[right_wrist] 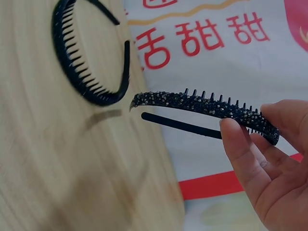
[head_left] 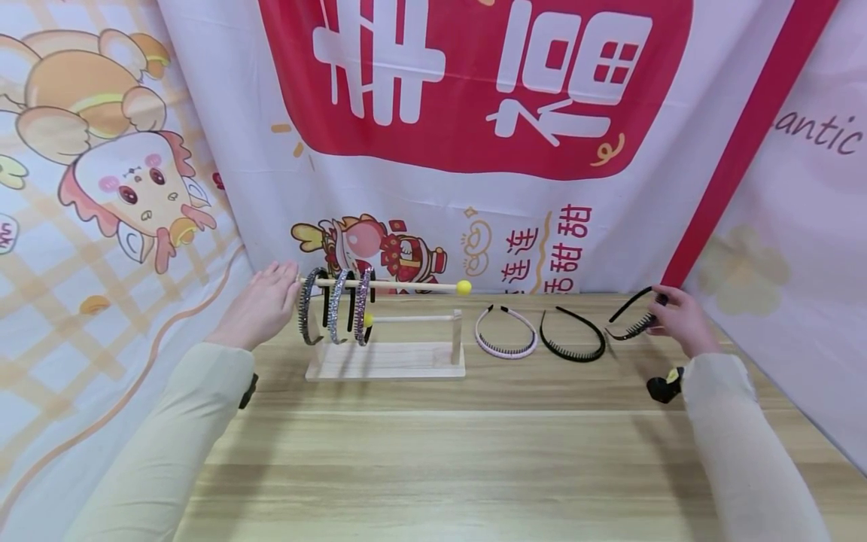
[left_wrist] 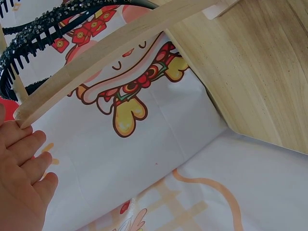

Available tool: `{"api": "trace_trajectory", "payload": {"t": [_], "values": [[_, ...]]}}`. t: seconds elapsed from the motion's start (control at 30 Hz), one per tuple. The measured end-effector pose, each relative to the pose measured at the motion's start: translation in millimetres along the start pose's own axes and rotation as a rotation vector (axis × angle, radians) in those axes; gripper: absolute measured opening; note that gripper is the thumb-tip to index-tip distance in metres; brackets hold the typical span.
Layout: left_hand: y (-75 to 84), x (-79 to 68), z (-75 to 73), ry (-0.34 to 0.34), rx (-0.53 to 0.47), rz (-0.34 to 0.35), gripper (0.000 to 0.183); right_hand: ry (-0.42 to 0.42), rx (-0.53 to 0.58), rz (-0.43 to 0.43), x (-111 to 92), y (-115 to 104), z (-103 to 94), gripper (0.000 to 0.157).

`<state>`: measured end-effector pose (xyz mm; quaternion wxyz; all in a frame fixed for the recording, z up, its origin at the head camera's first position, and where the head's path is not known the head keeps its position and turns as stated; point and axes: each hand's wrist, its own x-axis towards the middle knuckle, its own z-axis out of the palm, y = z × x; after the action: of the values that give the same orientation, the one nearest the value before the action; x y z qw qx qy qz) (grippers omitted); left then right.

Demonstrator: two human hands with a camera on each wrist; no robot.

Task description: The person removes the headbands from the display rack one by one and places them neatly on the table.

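Glittered black headband (right_wrist: 192,102): pinched in the right grip (head_left: 680,320), above the table (head_left: 433,467); bend partly behind fingers.
Left grip (head_left: 264,305): fingers extended, touching the wooden rack (head_left: 386,363); cut off in left wrist view.
Rack load: three headbands (head_left: 333,310), partly hiding its left post.
Between: pale headband (head_left: 506,354), plain black headband (head_left: 574,357).

Head view's pretty bright and even, with soft shadows beside both sleeves (head_left: 741,444) on the table (head_left: 440,467). Wrist views look dimmer, and the right one's shadows are kinda fuzzy.
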<state>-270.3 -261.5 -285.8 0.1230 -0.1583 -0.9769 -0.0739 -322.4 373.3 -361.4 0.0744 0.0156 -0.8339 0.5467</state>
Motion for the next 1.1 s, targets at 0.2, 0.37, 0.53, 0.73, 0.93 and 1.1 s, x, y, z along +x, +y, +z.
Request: {"api": "trace_trajectory", "payload": {"t": [0.2, 0.37, 0.53, 0.73, 0.93, 1.1], "values": [[0.3, 1.2, 0.0, 0.001, -0.002, 0.004, 0.05, 0.063, -0.003, -0.02, -4.3, 18.9, -3.1, 0.047], [-0.1, 1.1, 0.2, 0.003, 0.003, 0.002, 0.05, 0.11, -0.02, 0.003, -8.2, 34.6, -5.1, 0.045], [-1.0, 1.5, 1.2, 0.009, 0.002, 0.001, 0.05, 0.132, -0.054, 0.095, -13.4, 49.0, -5.9, 0.046], [-1.1, 1.5, 1.5, 0.009, 0.004, 0.007, 0.05, 0.157, -0.245, 0.119, -21.7, 62.4, -3.3, 0.042], [-0.9, 1.7, 1.9, 0.006, 0.008, 0.003, 0.05, 0.142, -0.487, 0.1, -26.2, 71.9, 0.8, 0.038], [-0.9, 2.0, 1.6, 0.005, 0.011, 0.005, 0.049, 0.12, -0.62, 0.103, -23.8, 74.5, 3.3, 0.043]]}}
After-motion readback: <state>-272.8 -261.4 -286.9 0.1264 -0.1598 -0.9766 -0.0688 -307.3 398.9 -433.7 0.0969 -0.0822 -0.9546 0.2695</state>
